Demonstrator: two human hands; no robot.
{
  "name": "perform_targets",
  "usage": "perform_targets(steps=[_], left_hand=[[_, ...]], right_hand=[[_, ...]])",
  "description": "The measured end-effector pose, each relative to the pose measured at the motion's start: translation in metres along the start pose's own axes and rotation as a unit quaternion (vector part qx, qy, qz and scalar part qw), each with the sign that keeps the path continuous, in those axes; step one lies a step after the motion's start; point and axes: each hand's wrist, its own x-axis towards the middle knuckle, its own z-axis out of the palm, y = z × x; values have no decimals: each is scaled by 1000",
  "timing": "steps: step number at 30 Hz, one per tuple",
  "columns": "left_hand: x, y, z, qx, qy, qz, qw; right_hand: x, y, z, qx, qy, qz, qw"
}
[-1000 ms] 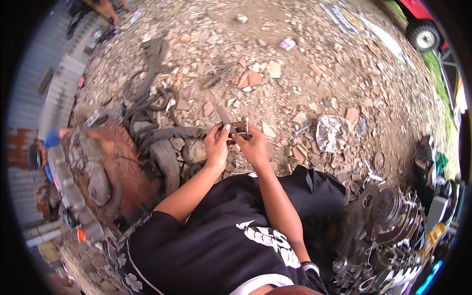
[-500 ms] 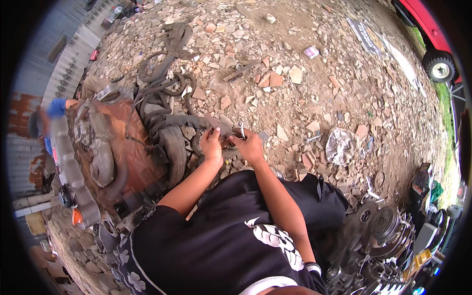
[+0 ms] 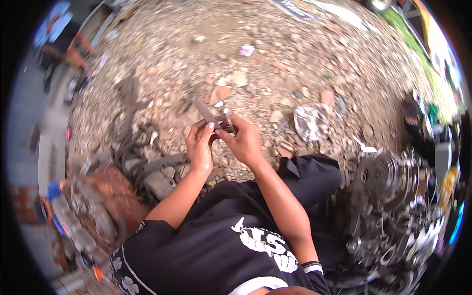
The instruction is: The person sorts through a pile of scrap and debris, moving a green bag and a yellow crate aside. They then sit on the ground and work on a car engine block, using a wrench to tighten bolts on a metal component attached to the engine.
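In front of my body, my two hands meet over the stony ground. My left hand is closed on a brownish flat strip, its thumb pressed on the strip, which sticks out past the fingertips. My right hand is closed beside it on a small metal piece with a shiny tip. The strip and the piece come together between my fingers, where the lower part of each is hidden. What kind of metal part it is, I cannot make out.
At the left lies a big rusty engine block, with dark rubber hoses next to it. A pile of metal parts fills the right. Crumpled clear plastic lies on the rubble. A person is at the far left.
My view has turned left, so the ground and engine block sit differently in the picture. Both hands stay together, and the strip now points up and away from my left fingers.
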Motion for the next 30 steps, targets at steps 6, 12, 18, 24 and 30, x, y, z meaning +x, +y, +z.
perform_targets(steps=[6, 12, 18, 24, 30], left_hand=[[-16, -16, 116, 69, -220, -28, 973], [-38, 2, 140, 58, -192, -50, 978], [-67, -18, 82, 65, -145, -62, 985], [-139, 37, -5, 21, -75, -15, 997], [-183, 110, -94, 86, 74, 196, 974]], right_hand=[[-12, -17, -158, 33, 81, 22, 996], [-23, -30, -182, 69, 53, 15, 996], [-70, 12, -113, 252, 38, 86, 963], [-96, -53, -40, 135, -88, 84, 983], [-108, -138, 52, 75, -248, -25, 966]])
